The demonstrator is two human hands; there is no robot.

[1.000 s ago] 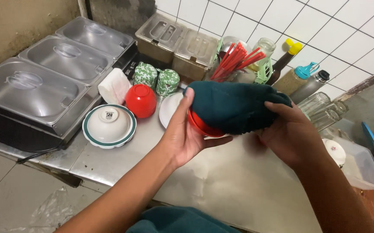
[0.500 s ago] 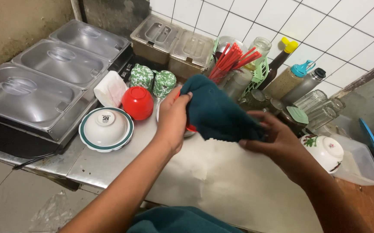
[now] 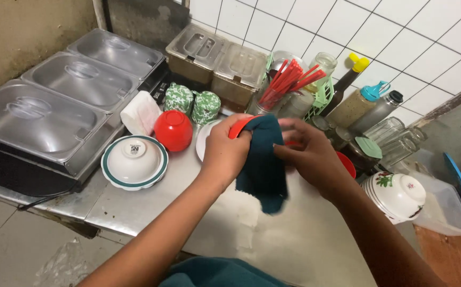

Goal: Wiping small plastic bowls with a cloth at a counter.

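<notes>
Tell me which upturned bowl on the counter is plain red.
The small bowl beside the green-rimmed white one; the bowl at far right is white with flowers.

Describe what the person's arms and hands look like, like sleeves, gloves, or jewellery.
Both arms are bare from the bottom of the frame to the fingers: no sleeves over the forearms, no gloves. The left hand and right hand show no rings, watch or bracelet on the parts in view. A bit of dark teal clothing shows at the bottom edge.
</notes>
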